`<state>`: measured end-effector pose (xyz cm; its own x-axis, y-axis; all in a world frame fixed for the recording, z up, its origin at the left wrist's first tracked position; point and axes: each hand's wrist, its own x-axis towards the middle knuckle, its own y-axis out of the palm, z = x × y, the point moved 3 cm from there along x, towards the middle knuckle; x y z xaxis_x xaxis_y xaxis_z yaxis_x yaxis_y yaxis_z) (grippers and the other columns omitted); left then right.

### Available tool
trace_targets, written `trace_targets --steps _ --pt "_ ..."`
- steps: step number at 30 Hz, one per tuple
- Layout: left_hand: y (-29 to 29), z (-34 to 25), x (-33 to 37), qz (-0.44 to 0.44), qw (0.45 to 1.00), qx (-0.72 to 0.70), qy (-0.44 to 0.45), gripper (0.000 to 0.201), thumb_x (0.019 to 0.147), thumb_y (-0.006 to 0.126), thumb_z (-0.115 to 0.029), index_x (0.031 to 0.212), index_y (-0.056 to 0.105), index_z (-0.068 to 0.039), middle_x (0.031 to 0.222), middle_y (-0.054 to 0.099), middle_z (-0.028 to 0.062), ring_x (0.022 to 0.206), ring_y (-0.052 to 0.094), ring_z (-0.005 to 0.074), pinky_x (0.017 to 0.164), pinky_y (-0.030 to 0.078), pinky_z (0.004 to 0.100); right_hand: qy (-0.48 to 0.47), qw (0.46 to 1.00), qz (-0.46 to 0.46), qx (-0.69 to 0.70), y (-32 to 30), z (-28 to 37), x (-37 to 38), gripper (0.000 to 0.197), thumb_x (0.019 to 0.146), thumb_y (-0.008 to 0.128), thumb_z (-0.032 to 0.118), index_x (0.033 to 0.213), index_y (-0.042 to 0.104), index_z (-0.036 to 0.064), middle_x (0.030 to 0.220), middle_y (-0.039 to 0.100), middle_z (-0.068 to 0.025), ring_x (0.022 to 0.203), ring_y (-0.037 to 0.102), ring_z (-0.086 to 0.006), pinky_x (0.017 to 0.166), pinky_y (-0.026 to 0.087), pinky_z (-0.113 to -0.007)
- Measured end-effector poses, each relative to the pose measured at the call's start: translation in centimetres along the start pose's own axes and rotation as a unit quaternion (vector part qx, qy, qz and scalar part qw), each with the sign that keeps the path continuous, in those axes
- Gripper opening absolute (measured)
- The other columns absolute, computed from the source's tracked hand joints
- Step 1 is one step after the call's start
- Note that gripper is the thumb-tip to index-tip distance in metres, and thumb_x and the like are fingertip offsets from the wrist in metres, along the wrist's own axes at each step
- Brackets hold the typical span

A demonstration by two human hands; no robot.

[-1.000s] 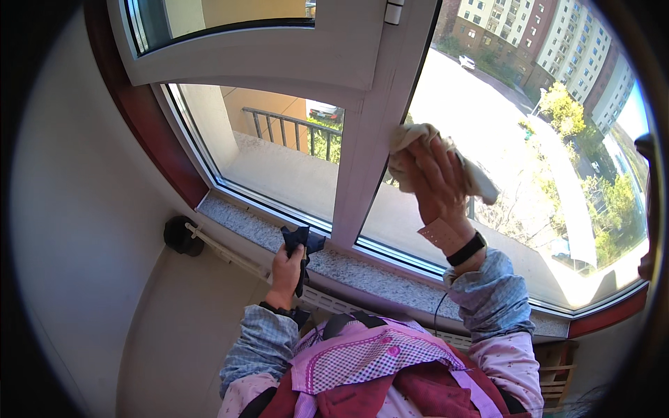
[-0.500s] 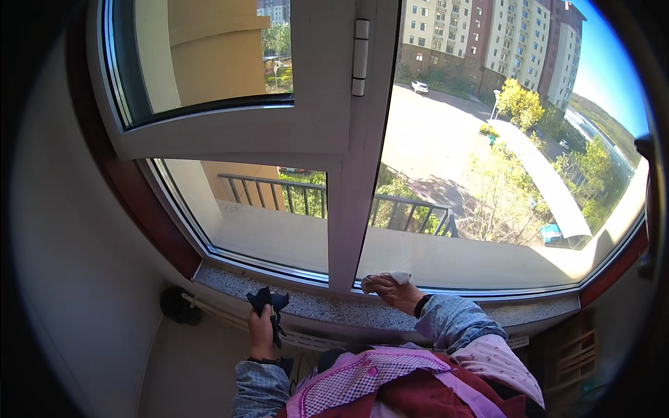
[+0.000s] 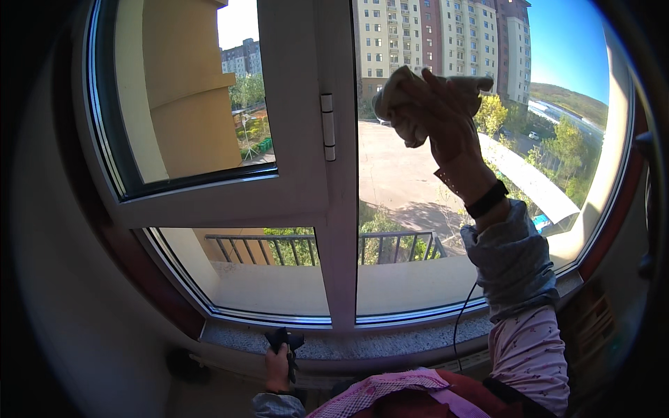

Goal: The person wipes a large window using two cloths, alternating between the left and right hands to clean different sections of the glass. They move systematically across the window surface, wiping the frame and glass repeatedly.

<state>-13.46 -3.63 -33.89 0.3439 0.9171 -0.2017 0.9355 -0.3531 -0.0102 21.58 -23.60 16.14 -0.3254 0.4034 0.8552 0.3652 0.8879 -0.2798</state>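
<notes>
My right hand [image 3: 439,118] is raised in front of the large right window pane [image 3: 404,181], its fingers over a pale cloth [image 3: 397,97]. The cloth is bunched under the palm and spreads out past the fingers on both sides; it appears to be against the glass. Low down, above the speckled stone sill [image 3: 369,345], my left hand [image 3: 277,368] grips a dark, crumpled thing [image 3: 284,340] that looks like fabric. Its folds stick up over the fist, and part hangs below; its exact kind is unclear.
A white frame post [image 3: 341,209] with a hinge [image 3: 328,127] divides the panes. To the left are a framed upper sash [image 3: 209,191] and a lower pane [image 3: 272,285]. A thin black cable [image 3: 458,327] hangs near my right arm. Outside stands a metal railing [image 3: 279,245].
My right hand has risen with the cloth from the bottom edge of the right pane to its upper part. My left hand still holds the dark thing near the sill. The view has tilted upward.
</notes>
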Motion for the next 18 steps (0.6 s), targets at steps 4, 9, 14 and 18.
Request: trace_targets --steps 4,9,14,18 --pt "1.0 1.7 -0.3 0.006 1.000 0.019 0.014 0.025 0.099 0.064 -0.024 0.107 0.068 0.000 0.080 0.064 0.0017 0.065 0.059 0.0135 0.057 0.047 0.0333 -0.003 0.997 -0.070 0.016 -0.2 -2.0 4.8 0.029 0.098 0.064 0.006 0.125 0.070 0.0165 0.150 0.056 -0.0068 0.146 0.043 -0.0374 0.117 0.041 -0.052" --pt "2.1 3.9 -0.4 0.024 0.999 0.016 -0.036 0.021 0.100 0.061 -0.024 0.098 0.064 -0.003 0.070 0.063 0.0049 0.052 0.061 0.0202 0.046 0.047 0.0356 0.013 0.992 0.002 0.124 0.8 2.6 -2.2 0.046 0.098 0.060 0.008 0.142 0.061 0.0222 0.160 0.043 -0.0062 0.149 0.038 -0.0341 0.124 0.026 -0.055" --pt "4.5 2.0 -2.6 0.055 0.996 -0.026 -0.063 0.021 0.101 0.060 -0.025 0.094 0.060 -0.005 0.066 0.060 0.0065 0.046 0.060 0.0224 0.041 0.046 0.0368 0.087 0.993 0.060 0.051 -2.0 -2.1 -12.9 0.052 0.091 0.067 0.009 0.139 0.061 0.0261 0.158 0.045 -0.0026 0.145 0.042 -0.0330 0.122 0.029 -0.054" --pt "7.3 0.1 -5.5 0.085 0.994 -0.005 -0.065 0.017 0.101 0.060 -0.021 0.104 0.061 -0.004 0.069 0.058 0.0030 0.050 0.059 0.0187 0.044 0.046 0.0348 0.367 0.883 -0.075 0.285 -6.3 -14.2 -20.8 0.046 0.095 0.061 0.002 0.138 0.061 0.0185 0.157 0.045 -0.0110 0.141 0.047 -0.0387 0.115 0.041 -0.055"
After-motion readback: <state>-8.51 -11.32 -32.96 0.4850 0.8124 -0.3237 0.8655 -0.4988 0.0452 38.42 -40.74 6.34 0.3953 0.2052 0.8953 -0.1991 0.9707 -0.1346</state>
